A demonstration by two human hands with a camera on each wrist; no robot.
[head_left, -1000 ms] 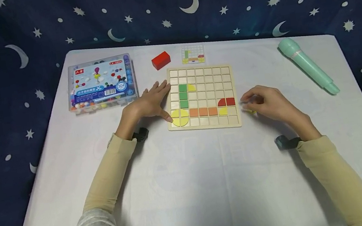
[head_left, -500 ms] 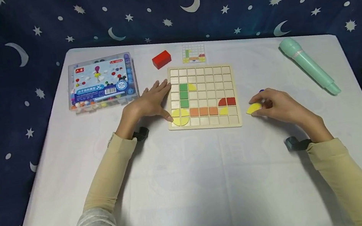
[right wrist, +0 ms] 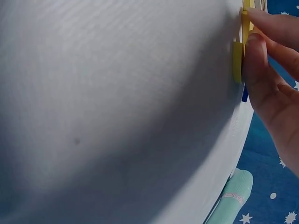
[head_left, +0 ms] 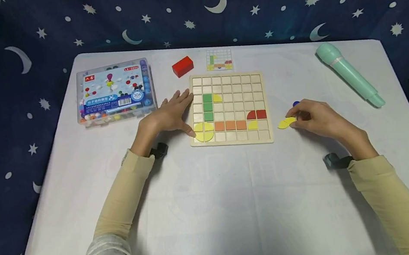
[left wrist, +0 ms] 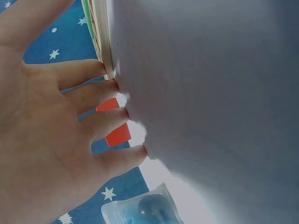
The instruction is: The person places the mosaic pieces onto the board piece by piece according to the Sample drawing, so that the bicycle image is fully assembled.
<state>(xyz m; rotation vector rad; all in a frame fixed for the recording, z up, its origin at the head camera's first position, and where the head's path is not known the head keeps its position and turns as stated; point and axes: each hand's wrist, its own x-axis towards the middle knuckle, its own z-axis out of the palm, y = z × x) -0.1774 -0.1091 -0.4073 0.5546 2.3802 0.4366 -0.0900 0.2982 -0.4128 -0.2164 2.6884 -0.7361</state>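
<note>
A wooden grid board [head_left: 246,138] lies mid-table, bearing green, orange, red and yellow tiles [head_left: 203,132]. My left hand [head_left: 167,117] rests against the board's left edge with fingers spread, the thumb over the lower left corner. Right of the board, my right hand [head_left: 315,118] pinches at yellow quarter-circle tiles [head_left: 284,123] with thumb and fingertips. In the right wrist view one yellow tile [right wrist: 238,62] stands out beside the thumb, and more yellow shows by the fingertip. A blue piece [head_left: 295,103] lies just behind the fingers, partly hidden.
Behind the board lie a pattern card [head_left: 218,60] and a red block [head_left: 182,67]. A clear plastic box [head_left: 115,93] with coloured balls stands at the back left. At the back right lies a mint-green microphone-shaped object [head_left: 348,74]. A starry cloth [head_left: 187,8] hangs behind.
My right hand has moved rightward, away from the board's edge, and the yellow tiles and the blue piece have come into sight. The left hand has stayed in place.
</note>
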